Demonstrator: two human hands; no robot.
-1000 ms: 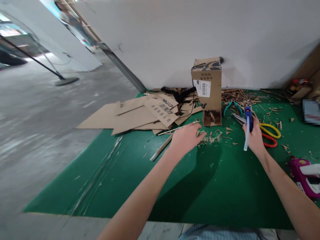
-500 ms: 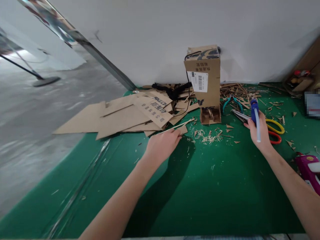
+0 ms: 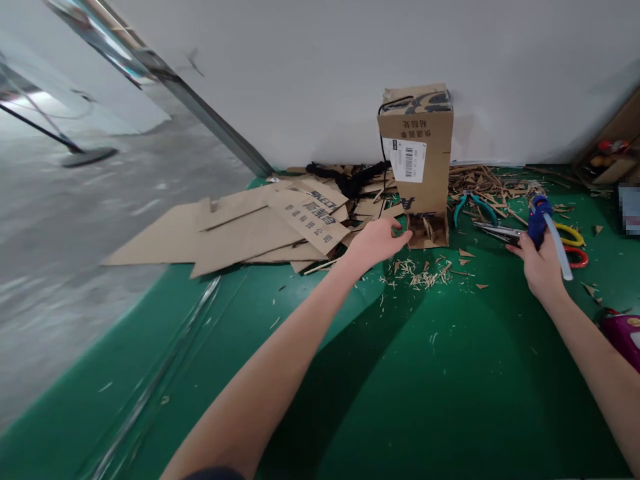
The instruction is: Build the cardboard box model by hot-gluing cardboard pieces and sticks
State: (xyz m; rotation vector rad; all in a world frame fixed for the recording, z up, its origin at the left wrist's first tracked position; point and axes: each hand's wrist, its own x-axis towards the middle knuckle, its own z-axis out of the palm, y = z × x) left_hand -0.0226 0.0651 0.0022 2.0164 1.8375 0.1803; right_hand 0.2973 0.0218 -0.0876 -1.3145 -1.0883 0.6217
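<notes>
My left hand (image 3: 376, 241) reaches to the lower left corner of an upright cardboard box structure (image 3: 425, 163), its thumb and fingers curved apart with nothing seen between them. The fingertips are close to the box's open lower compartment (image 3: 440, 230); I cannot tell if they touch it. A thin wooden stick (image 3: 320, 267) lies partly hidden beneath my left wrist. My right hand (image 3: 543, 267) is wrapped round a blue hot glue gun (image 3: 539, 219), a translucent glue stick (image 3: 561, 250) poking out of its rear. Scissors (image 3: 574, 245) with yellow and red handles lie beneath that hand.
Flat cardboard sheets (image 3: 245, 233) spread over the green tabletop (image 3: 450, 393) to the left. Teal pliers (image 3: 475, 205) rest right of the box. Wood shavings (image 3: 423, 275) lie before it, cardboard scraps (image 3: 483, 183) behind. A magenta tool (image 3: 623, 337) sits at the right edge.
My left hand has let go of the wooden stick and moved right and up to the box's base. My right hand has shifted slightly right with the glue gun, while the view has turned a little.
</notes>
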